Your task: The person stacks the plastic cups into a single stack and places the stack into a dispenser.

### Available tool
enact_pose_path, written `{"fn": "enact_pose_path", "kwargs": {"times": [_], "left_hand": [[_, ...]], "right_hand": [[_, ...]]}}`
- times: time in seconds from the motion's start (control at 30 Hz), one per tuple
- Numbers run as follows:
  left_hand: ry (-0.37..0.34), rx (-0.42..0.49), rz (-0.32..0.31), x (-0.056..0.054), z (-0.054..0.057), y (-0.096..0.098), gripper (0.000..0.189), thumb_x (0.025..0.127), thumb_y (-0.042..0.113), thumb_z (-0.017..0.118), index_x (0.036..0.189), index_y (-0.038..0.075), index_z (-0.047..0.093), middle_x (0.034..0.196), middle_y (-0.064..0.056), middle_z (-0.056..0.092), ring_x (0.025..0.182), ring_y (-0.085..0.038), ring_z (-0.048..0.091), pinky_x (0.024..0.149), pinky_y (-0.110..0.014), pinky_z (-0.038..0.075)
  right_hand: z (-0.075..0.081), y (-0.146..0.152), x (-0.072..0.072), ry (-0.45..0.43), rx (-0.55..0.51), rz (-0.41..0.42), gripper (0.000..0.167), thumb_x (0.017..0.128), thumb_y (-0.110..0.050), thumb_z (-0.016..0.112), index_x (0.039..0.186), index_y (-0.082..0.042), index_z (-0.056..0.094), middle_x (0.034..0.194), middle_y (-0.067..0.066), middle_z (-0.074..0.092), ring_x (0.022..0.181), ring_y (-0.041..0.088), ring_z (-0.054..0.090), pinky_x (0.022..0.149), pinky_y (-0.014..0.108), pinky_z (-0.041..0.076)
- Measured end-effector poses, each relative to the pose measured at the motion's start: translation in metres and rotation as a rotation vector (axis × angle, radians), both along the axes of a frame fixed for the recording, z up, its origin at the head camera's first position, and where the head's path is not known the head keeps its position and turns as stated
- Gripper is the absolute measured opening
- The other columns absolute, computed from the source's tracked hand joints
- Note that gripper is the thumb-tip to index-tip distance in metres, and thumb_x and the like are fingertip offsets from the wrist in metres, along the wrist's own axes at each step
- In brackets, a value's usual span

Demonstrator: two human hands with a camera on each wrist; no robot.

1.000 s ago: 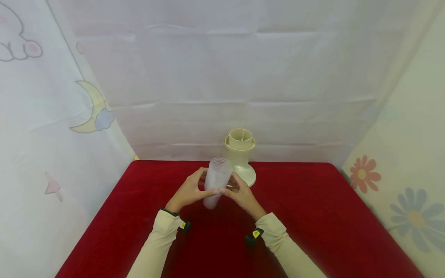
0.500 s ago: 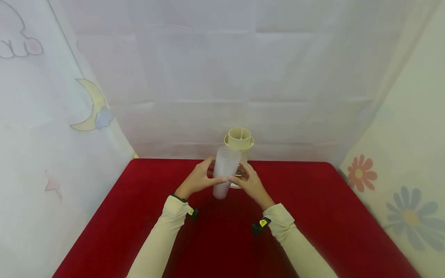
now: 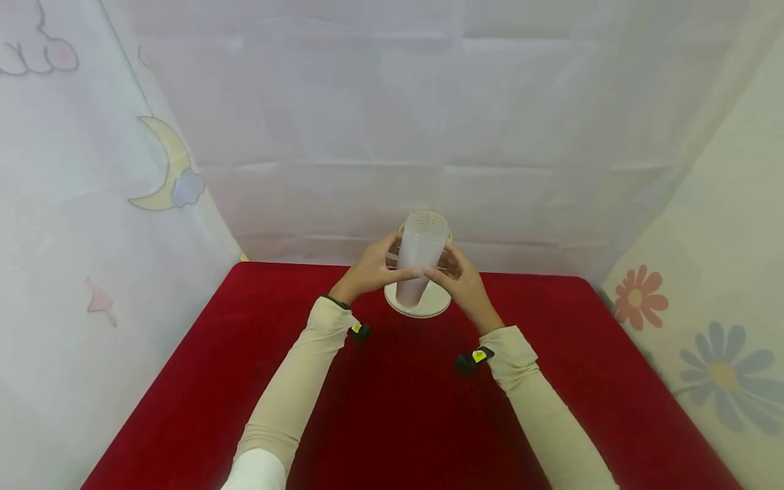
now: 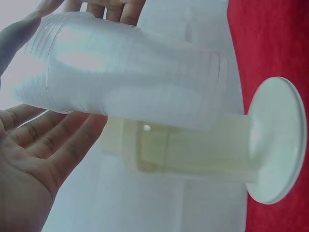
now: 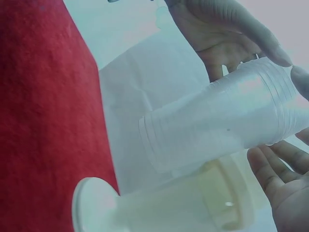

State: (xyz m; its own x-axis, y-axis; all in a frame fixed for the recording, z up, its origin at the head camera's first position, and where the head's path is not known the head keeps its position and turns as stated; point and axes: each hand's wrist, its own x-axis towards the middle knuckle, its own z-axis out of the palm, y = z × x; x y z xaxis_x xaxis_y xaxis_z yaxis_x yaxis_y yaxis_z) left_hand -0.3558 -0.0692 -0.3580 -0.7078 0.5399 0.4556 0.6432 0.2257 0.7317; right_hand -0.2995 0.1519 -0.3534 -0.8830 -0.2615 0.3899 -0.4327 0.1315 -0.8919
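A nested stack of clear plastic cups [image 3: 422, 238] is held up, slightly tilted, between both hands near the back of the table. My left hand [image 3: 372, 267] grips its left side, and my right hand [image 3: 467, 284] grips the right, with the thumbs meeting at the front. In the left wrist view the fingers curve round the rim end of the cups [image 4: 135, 72]. Right behind the stack stands a cream cylindrical holder [image 4: 207, 150] with a collar and a round flared base [image 3: 431, 304]. In the head view, the cups hide most of this holder.
A red cloth [image 3: 392, 395] covers the table, whose back edge runs close behind the holder. White fabric walls [image 3: 331, 136] enclose the back and sides. Black cameras with yellow marks sit on both wrists.
Both hands have carried the cup stack forward and to the right. It stood left of the holder a second ago and now overlaps it in the head view.
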Motion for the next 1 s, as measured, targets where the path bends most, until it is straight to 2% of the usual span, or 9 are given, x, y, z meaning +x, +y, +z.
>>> {"fn": "enact_pose_path", "kwargs": {"times": [0.1, 0.23, 0.6, 0.83, 1.0], "left_hand": [[-0.006, 0.021, -0.023, -0.005, 0.009, 0.007, 0.078, 0.084, 0.024, 0.081, 0.147, 0.005, 0.039, 0.130, -0.011, 0.058, 0.110, -0.029, 0.062, 0.090, -0.039, 0.056], [-0.007, 0.019, -0.024, -0.008, 0.019, 0.014, 0.076, 0.085, 0.025, 0.080, 0.147, 0.005, 0.040, 0.129, -0.010, 0.058, 0.110, -0.024, 0.062, 0.091, -0.036, 0.055], [-0.032, 0.054, -0.007, -0.017, 0.039, 0.026, 0.067, 0.086, 0.023, 0.078, 0.141, 0.002, 0.045, 0.129, -0.013, 0.058, 0.111, -0.027, 0.062, 0.094, -0.038, 0.053], [-0.035, 0.058, 0.012, -0.024, 0.049, 0.030, 0.068, 0.087, 0.023, 0.078, 0.141, 0.001, 0.044, 0.129, -0.014, 0.058, 0.112, -0.027, 0.062, 0.092, -0.037, 0.053], [-0.031, 0.069, 0.033, -0.032, 0.055, 0.033, 0.070, 0.087, 0.026, 0.077, 0.144, 0.004, 0.043, 0.134, -0.012, 0.056, 0.117, -0.026, 0.059, 0.096, -0.037, 0.051]], "right_hand": [[0.008, 0.006, -0.002, -0.001, -0.002, -0.008, 0.063, 0.095, -0.005, 0.066, 0.151, -0.005, 0.037, 0.140, 0.021, 0.054, 0.124, 0.029, 0.054, 0.102, 0.031, 0.046], [0.014, 0.012, -0.003, 0.000, -0.015, -0.011, 0.062, 0.096, -0.007, 0.065, 0.152, -0.008, 0.037, 0.140, 0.019, 0.054, 0.125, 0.028, 0.053, 0.104, 0.035, 0.045], [0.033, 0.017, -0.015, 0.062, -0.034, -0.033, 0.059, 0.096, -0.006, 0.064, 0.150, -0.006, 0.040, 0.136, 0.019, 0.057, 0.121, 0.025, 0.056, 0.101, 0.031, 0.046], [0.028, 0.024, -0.042, 0.077, -0.050, -0.066, 0.059, 0.095, -0.004, 0.065, 0.149, -0.006, 0.042, 0.136, 0.020, 0.058, 0.119, 0.021, 0.057, 0.100, 0.030, 0.046], [0.033, 0.026, -0.053, 0.097, -0.063, -0.080, 0.058, 0.096, -0.013, 0.067, 0.149, -0.012, 0.044, 0.138, 0.016, 0.058, 0.121, 0.021, 0.056, 0.098, 0.031, 0.047]]}}
